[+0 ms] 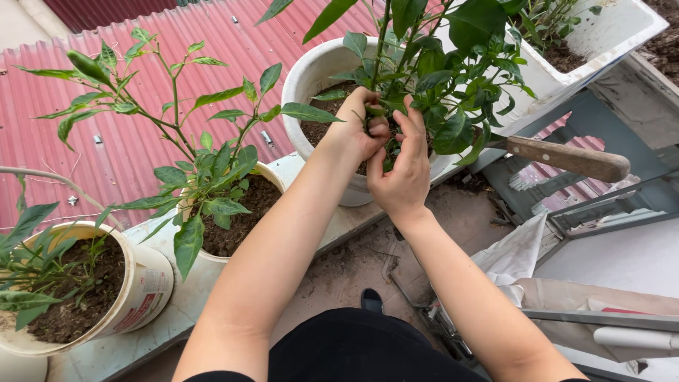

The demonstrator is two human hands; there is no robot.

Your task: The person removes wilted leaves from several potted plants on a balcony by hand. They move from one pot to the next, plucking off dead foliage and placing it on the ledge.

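I see my left hand (358, 129) curled narrowly around the stems of the leafy plant (438, 78) in the white pot (311, 78) at 12 o'clock. My right hand (403, 173), fingers half bent, touches the same stems just beside it; leaves hide the fingertips. I count three round pots with plants. A wooden handle (569, 157) lies at 2 o'clock, red corrugated roofing (127, 152) at 10 o'clock.

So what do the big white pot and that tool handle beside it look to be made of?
The white pot under both hands looks like plastic: a smooth, slightly glossy wall with a rolled rim, though glazed ceramic can't be ruled out. The tool handle looks like wood: brown, matte, worn, with two small rivet-like dots.
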